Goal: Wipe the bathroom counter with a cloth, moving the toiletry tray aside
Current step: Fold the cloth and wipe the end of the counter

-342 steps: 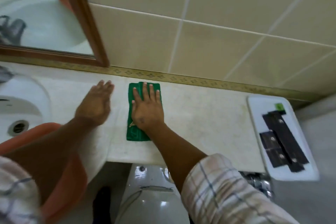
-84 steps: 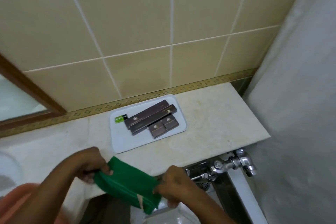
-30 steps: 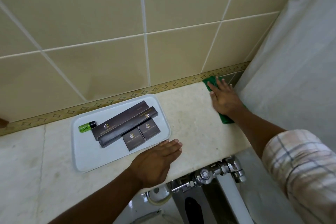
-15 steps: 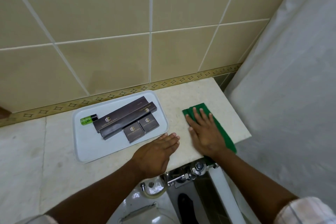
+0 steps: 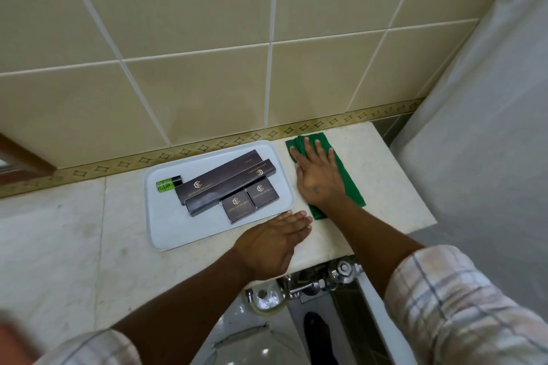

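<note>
A folded green cloth (image 5: pixel 350 184) lies on the pale marble counter (image 5: pixel 388 187), just right of the white toiletry tray (image 5: pixel 166 225). My right hand (image 5: pixel 318 178) presses flat on the cloth with its fingers spread, fingertips near the tiled back wall. The tray carries dark brown boxes (image 5: pixel 225 181) and a small green bottle (image 5: pixel 167 184). Resting flat on the counter at the tray's front right corner is my left hand (image 5: pixel 272 243), fingers together, holding nothing.
A grey-white curtain (image 5: pixel 480 142) closes off the counter's right end. Chrome pipe fittings (image 5: pixel 335 272) and a white toilet (image 5: pixel 252 344) sit below the front edge. A brown mirror frame (image 5: pixel 20 157) shows at the far left.
My right hand has slid the cloth from the counter's front edge back to the wall, closer to the tray. The left hand and the tray have stayed put.
</note>
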Demonstrator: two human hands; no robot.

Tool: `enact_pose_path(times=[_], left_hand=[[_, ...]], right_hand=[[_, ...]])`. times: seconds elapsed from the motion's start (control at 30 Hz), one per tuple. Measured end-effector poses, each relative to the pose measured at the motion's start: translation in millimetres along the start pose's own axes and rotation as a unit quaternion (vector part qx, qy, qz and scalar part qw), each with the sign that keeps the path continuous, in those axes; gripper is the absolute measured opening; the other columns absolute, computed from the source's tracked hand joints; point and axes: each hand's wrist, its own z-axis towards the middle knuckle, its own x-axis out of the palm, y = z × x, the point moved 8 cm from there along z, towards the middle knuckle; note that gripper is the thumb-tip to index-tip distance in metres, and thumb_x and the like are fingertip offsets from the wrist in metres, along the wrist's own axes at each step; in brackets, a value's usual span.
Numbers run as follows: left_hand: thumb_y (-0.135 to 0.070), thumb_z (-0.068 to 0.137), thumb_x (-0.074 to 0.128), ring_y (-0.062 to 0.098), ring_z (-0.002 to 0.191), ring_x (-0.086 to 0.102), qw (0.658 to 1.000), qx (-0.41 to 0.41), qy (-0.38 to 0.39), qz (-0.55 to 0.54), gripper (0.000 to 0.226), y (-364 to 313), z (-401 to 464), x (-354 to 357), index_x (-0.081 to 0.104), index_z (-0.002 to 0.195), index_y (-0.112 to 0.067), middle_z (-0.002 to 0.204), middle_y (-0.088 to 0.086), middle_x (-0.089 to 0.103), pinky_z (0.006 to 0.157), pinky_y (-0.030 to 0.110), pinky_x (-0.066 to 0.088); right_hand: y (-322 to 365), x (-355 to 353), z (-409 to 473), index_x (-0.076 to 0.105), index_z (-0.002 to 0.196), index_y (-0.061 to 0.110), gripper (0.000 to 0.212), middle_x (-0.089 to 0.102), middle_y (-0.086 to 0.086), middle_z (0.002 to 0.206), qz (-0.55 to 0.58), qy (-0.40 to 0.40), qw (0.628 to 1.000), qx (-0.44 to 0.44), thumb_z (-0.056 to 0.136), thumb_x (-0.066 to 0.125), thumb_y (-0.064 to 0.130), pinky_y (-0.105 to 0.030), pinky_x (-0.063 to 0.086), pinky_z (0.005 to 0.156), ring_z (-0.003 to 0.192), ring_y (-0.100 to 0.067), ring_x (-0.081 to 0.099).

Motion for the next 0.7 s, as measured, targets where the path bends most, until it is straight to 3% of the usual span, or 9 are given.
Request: enact_pose_path(times=[0.17,0.27,0.3,0.37,0.43,0.5,0.6,0.7], left_hand=[[-0.013,0.094,0.044,0.024,0.148,0.025,1.000,-0.001,0.023,-0.009,0.054,0.0,1.0,1.9,0.040,0.147,-0.007,0.157,0.010,0.033,0.123,0.037,0.005],[-0.010,0.092,0.048,0.027,0.145,0.032,0.999,0.000,0.042,-0.002,0.053,-4.7,-1.8,0.3,0.045,0.144,-0.004,0.154,0.013,0.039,0.122,0.043,0.021],[-0.008,0.089,0.051,0.031,0.138,0.045,1.000,0.008,0.019,0.006,0.049,-7.6,1.3,-4.8,0.054,0.137,-0.003,0.146,0.018,0.050,0.116,0.047,0.034],[-0.006,0.083,0.049,0.035,0.105,0.062,0.999,0.022,-0.025,-0.004,0.035,-15.7,19.1,-24.6,0.067,0.113,-0.003,0.112,0.019,0.068,0.091,0.046,0.054],[-0.009,0.079,0.045,0.025,0.084,0.050,0.997,0.009,-0.067,-0.027,0.021,-13.5,66.8,-51.4,0.058,0.095,-0.009,0.091,0.012,0.060,0.076,0.044,0.050],[-0.011,0.075,0.051,0.024,0.089,0.047,0.995,-0.071,-0.068,-0.018,0.024,8.7,120.0,-67.3,0.053,0.099,-0.010,0.097,0.012,0.056,0.080,0.045,0.047],[-0.021,0.075,0.061,0.029,0.096,0.053,0.978,-0.196,0.071,0.015,0.047,51.7,183.2,-55.1,0.052,0.117,-0.004,0.112,0.017,0.057,0.080,0.038,0.049],[-0.031,0.070,0.058,0.023,0.080,0.055,0.949,-0.227,0.215,0.043,0.033,64.8,209.1,-30.0,0.057,0.094,-0.008,0.100,0.012,0.061,0.065,0.030,0.047]], right_hand=[[-17.7,1.1,-63.3,0.022,0.154,0.029,0.054,0.013,-0.007,0.165,0.006,-0.008,1.000,-0.002,0.102,0.019,0.040,-0.050,0.000,0.122,0.152,-0.029,0.003],[-18.9,-11.3,-78.7,0.025,0.154,0.026,0.051,0.017,-0.006,0.164,0.098,-0.003,0.995,0.001,0.105,0.022,0.040,-0.046,0.002,0.123,0.152,-0.025,0.007],[-23.8,-23.8,-83.7,0.028,0.154,0.024,0.051,0.023,-0.007,0.163,0.161,-0.034,0.986,0.024,0.105,0.025,0.039,-0.045,0.008,0.122,0.151,-0.025,0.014],[-47.2,-44.2,-106.8,0.034,0.151,0.020,0.051,0.040,-0.009,0.154,0.245,-0.125,0.954,0.123,0.104,0.034,0.039,-0.044,0.028,0.116,0.141,-0.027,0.034],[-77.7,-51.0,-140.8,0.041,0.144,0.016,0.053,0.052,-0.013,0.140,0.203,-0.162,0.933,0.249,0.098,0.047,0.040,-0.045,0.041,0.101,0.125,-0.031,0.048],[-94.2,-36.4,-172.1,0.045,0.137,0.012,0.060,0.054,-0.016,0.130,0.164,-0.102,0.922,0.336,0.089,0.057,0.046,-0.044,0.046,0.090,0.116,-0.034,0.051],[-102.9,-17.8,-200.6,0.050,0.127,0.013,0.063,0.058,-0.011,0.120,0.249,-0.081,0.879,0.398,0.083,0.065,0.055,-0.037,0.049,0.076,0.104,-0.031,0.061],[-106.5,-2.0,-203.4,0.060,0.090,0.017,0.033,0.071,-0.007,0.092,0.390,-0.089,0.801,0.445,0.079,0.077,0.043,-0.020,0.049,0.052,0.063,-0.007,0.063]])
